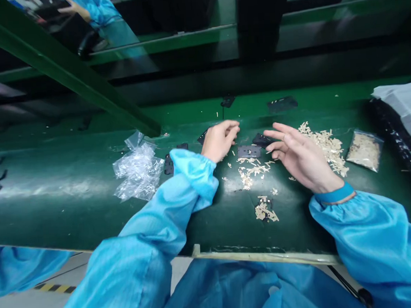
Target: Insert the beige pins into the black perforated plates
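Note:
My left hand [220,140] is over the work surface with its fingers curled and thumb drawn in; whatever they hold, if anything, is hidden. Partly behind it lies a dark part [201,136]. My right hand [301,155] has its fingers apart, palm turned inward. Its fingertips come close to a black part [261,140], and a tiny pale piece shows by them. Between the hands lies a flat black rectangular plate [249,152] with small holes. Loose small beige pieces [250,173] are scattered in front of it.
A large beige heap [327,149] and a filled clear bag [365,150] lie right. Crumpled clear plastic bags [138,167] lie left beside black parts [169,164]. A green post [72,83] slants across the upper left. Another person's arm [101,11] shows beyond. A dark bin [399,137] borders the right.

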The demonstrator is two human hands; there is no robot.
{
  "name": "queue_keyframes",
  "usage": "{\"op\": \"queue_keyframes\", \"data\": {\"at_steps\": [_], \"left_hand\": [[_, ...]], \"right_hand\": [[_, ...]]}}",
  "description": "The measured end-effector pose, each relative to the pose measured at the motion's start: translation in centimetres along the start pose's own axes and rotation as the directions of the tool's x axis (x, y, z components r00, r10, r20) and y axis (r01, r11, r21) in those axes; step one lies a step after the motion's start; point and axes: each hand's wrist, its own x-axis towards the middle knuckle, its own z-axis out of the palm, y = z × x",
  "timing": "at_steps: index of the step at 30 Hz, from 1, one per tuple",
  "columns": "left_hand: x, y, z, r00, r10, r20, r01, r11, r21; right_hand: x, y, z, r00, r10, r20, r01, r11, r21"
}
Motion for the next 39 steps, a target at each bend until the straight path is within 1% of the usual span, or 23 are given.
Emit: {"op": "queue_keyframes", "data": {"at_steps": [1,2,3,4,6,7,9,11,13,14,15,17,18,20,21,22,23,25,26,29,33,36,39], "left_hand": [[2.1,-0.1,-0.2,0.997,0.076,-0.007,-0.074,0.984,0.161],[4.1,-0.1,-0.4,0.991,0.132,-0.012,-0.121,0.939,0.323],[5.9,-0.1,-0.4,0.987,0.156,-0.028,-0.126,0.88,0.458],[7.6,0.1,-0.4,0.989,0.144,-0.035,-0.099,0.818,0.567],[10.2,0.6,0.1,0.999,0.033,-0.037,0.003,0.694,0.72],[11.1,0.8,0.4,0.999,-0.028,-0.025,0.037,0.646,0.763],[12.3,1.1,1.1,0.996,-0.093,-0.011,0.066,0.612,0.788],[12.9,1.4,1.5,0.993,-0.119,-0.019,0.087,0.605,0.791],[12.9,1.5,1.4,0.993,-0.111,-0.047,0.106,0.612,0.784],[12.6,1.6,1.2,0.994,-0.079,-0.081,0.113,0.631,0.768],[12.0,1.7,0.8,0.995,-0.047,-0.084,0.094,0.665,0.741],[9.6,2.0,0.1,0.995,0.028,-0.097,0.04,0.779,0.626],[7.8,2.1,-0.1,0.996,0.044,-0.074,0.002,0.849,0.528],[3.4,2.5,-0.2,0.999,0.035,-0.018,-0.024,0.907,0.42],[0.9,2.6,-0.1,0.999,-0.026,0.035,0.017,0.971,0.237],[-1.5,2.7,0.2,0.991,-0.086,0.107,0.079,0.995,0.068],[-3.7,2.8,0.5,0.977,-0.13,0.17,0.142,0.988,-0.061],[-7.2,2.8,1.2,0.951,-0.178,0.254,0.236,0.947,-0.22],[-8.4,2.7,1.5,0.947,-0.181,0.265,0.251,0.933,-0.258],[-10.0,2.4,1.9,0.951,-0.166,0.26,0.244,0.921,-0.304],[-9.9,1.9,2.0,0.946,-0.155,0.283,0.265,0.875,-0.406],[-9.9,1.8,2.0,0.945,-0.149,0.291,0.264,0.871,-0.413],[-10.1,1.8,2.1,0.949,-0.153,0.277,0.256,0.885,-0.388]], "right_hand": [[-0.2,0.2,-0.2,1.0,0.007,0.03,-0.006,1.0,-0.026],[-0.5,0.5,-0.3,0.997,0.021,0.068,-0.015,0.997,-0.08],[-0.8,0.8,-0.4,0.993,0.048,0.11,-0.031,0.987,-0.156],[-1.2,1.2,-0.4,0.989,0.064,0.132,-0.035,0.976,-0.216],[-1.7,1.6,-0.5,0.988,0.072,0.134,-0.032,0.96,-0.277],[-1.8,1.6,-0.5,0.991,0.064,0.118,-0.029,0.959,-0.283],[-1.8,1.4,-0.5,0.996,0.044,0.076,-0.022,0.962,-0.273],[-1.6,0.9,-0.8,0.998,0.044,0.05,-0.028,0.957,-0.29],[-1.4,0.3,-1.2,0.997,0.067,0.039,-0.05,0.938,-0.344],[-1.3,0.1,-1.5,0.994,0.093,0.051,-0.065,0.917,-0.394],[-1.3,-0.1,-1.7,0.987,0.134,0.09,-0.078,0.884,-0.462],[-1.3,-0.4,-2.1,0.947,0.237,0.219,-0.052,0.782,-0.621],[-1.4,-0.5,-2.3,0.917,0.284,0.279,-0.013,0.722,-0.691],[-1.7,-0.5,-2.2,0.86,0.341,0.378,0.095,0.623,-0.777],[-1.9,-0.5,-2.1,0.835,0.352,0.422,0.151,0.592,-0.792],[-2.1,-0.4,-1.9,0.815,0.352,0.461,0.205,0.569,-0.796],[-2.3,-0.2,-1.6,0.8,0.342,0.493,0.256,0.548,-0.797],[-2.7,0.1,-1.1,0.791,0.312,0.526,0.343,0.486,-0.804],[-2.9,0.3,-0.9,0.796,0.301,0.525,0.367,0.449,-0.814],[-3.3,0.4,-0.7,0.795,0.312,0.52,0.395,0.384,-0.835],[-3.0,-0.1,-1.2,0.772,0.359,0.525,0.369,0.42,-0.829],[-2.7,-0.4,-1.5,0.799,0.349,0.49,0.318,0.447,-0.836],[-3.1,-0.4,-1.1,0.825,0.316,0.468,0.345,0.373,-0.861]]}}
